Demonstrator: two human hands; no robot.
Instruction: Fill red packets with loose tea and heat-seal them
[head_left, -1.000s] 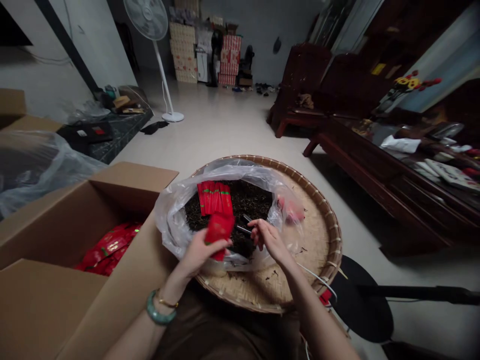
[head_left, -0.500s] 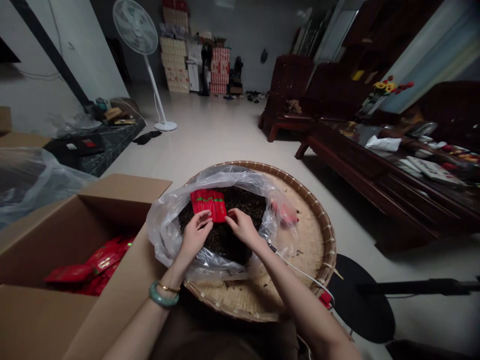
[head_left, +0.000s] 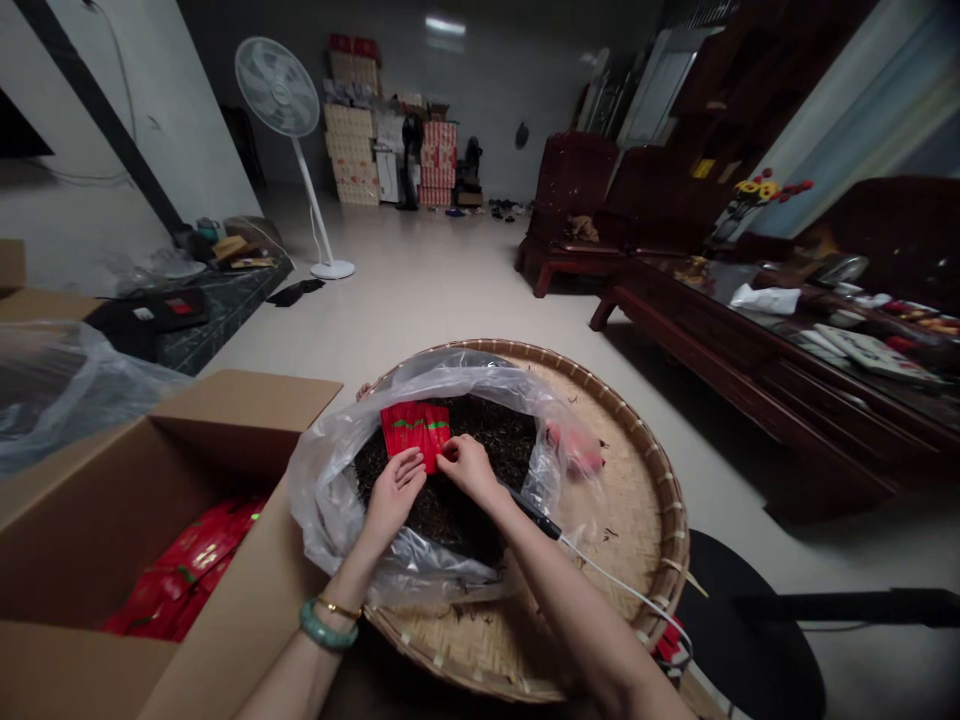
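Observation:
A clear plastic bag (head_left: 330, 470) full of dark loose tea (head_left: 495, 450) lies on a round woven bamboo tray (head_left: 645, 470). A stack of small red packets (head_left: 412, 428) with green bands rests on the tea. My left hand (head_left: 393, 492) and my right hand (head_left: 466, 468) both pinch the near edge of the packet stack, fingers closed on it. My left wrist wears a green bangle (head_left: 324, 626). A dark tool with a white cable (head_left: 600, 572) lies under my right forearm.
An open cardboard box (head_left: 225, 400) at left holds red packets (head_left: 184, 575). A dark wooden table (head_left: 757, 370) and chairs stand at right, a standing fan (head_left: 281, 95) and stacked boxes at the back. A black round stool (head_left: 757, 630) sits at lower right.
My left hand dropped a filled red packet into the box at left. Both hands then moved up to the packet stack on the tea. My right hand set its dark tool down.

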